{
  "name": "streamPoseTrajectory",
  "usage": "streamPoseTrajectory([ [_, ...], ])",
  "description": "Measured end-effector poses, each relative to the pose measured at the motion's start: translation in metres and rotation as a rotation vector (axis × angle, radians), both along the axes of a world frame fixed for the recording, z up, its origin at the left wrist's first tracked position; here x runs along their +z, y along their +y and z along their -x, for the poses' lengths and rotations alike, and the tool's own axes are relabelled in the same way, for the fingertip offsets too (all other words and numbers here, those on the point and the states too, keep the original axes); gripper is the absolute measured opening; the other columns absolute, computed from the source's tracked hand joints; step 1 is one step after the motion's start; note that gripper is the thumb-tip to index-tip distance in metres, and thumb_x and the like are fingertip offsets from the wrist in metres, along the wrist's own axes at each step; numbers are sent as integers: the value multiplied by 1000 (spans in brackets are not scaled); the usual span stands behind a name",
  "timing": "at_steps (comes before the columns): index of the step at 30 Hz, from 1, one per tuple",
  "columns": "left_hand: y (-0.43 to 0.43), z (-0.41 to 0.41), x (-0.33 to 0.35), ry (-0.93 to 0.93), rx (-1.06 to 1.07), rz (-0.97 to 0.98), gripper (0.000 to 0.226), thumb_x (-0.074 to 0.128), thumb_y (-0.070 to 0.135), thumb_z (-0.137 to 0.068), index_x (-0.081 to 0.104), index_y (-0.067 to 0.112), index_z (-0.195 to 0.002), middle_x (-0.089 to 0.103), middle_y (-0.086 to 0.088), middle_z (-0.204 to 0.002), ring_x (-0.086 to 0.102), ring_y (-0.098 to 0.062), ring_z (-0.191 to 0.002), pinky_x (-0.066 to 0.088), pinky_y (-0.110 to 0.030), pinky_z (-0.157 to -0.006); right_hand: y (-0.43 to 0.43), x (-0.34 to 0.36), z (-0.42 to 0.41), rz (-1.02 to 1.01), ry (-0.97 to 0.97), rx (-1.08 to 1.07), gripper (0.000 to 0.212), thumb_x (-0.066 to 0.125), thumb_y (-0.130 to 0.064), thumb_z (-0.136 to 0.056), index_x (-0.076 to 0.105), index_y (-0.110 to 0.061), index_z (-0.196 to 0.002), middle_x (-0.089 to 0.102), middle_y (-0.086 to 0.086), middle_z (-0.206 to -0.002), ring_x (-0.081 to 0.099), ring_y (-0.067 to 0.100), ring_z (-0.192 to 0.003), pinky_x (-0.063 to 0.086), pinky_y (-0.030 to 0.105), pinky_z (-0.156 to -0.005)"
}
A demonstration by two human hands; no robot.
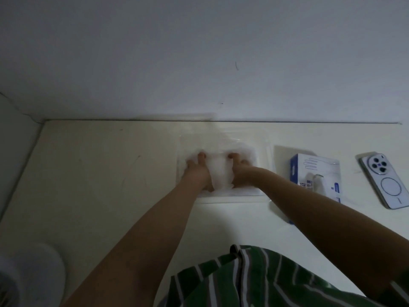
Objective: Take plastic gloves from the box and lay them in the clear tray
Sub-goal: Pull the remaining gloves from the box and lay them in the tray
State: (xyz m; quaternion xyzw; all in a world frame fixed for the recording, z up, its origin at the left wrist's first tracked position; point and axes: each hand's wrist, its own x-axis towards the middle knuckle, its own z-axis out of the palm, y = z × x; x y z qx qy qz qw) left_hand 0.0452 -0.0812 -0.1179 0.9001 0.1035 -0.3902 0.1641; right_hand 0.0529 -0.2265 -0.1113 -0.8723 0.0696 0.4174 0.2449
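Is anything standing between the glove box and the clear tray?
Nothing visible does. The box stands just right of the clear tray, with only bare table between; the phone lies farther right.

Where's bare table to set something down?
Widest free patch: table left of the clear tray, out to the wall. Also the near strip in front of the tray. Crowded right: glove box and phone, narrow gaps. In the tray: left hand, right hand.
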Motion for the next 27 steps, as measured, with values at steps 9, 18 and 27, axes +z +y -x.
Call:
streamPoseTrajectory([
  [9,-2,10,29,-243,-104,-36,68,68,34,-85,36,17,-142,53,-13,-131,55,-32,-117,47,-33,-84,-12,37,3,-134,-164,75,61,71,-15,-86,43,-9,-141,56,15,-130,62,24,-98,54,30,-84],
  [18,-88,19,90,-793,-65,266,14,54,24,-90,57,19,-103,67,0,-86,61,-23,-83,45,-31,-67,-102,89,23,-259,-719,-369,17,57,-19,-92,73,-13,-94,68,1,-73,61,13,-64,53,25,-61],
  [27,-201,57,65,-489,-410,453,18,55,18,-91,58,15,-109,65,-3,-97,60,-23,-87,47,-31,-75,-209,35,99,119,-472,-467,32,64,-40,-88,61,-14,-108,64,4,-97,61,21,-87,47,30,-71],
])
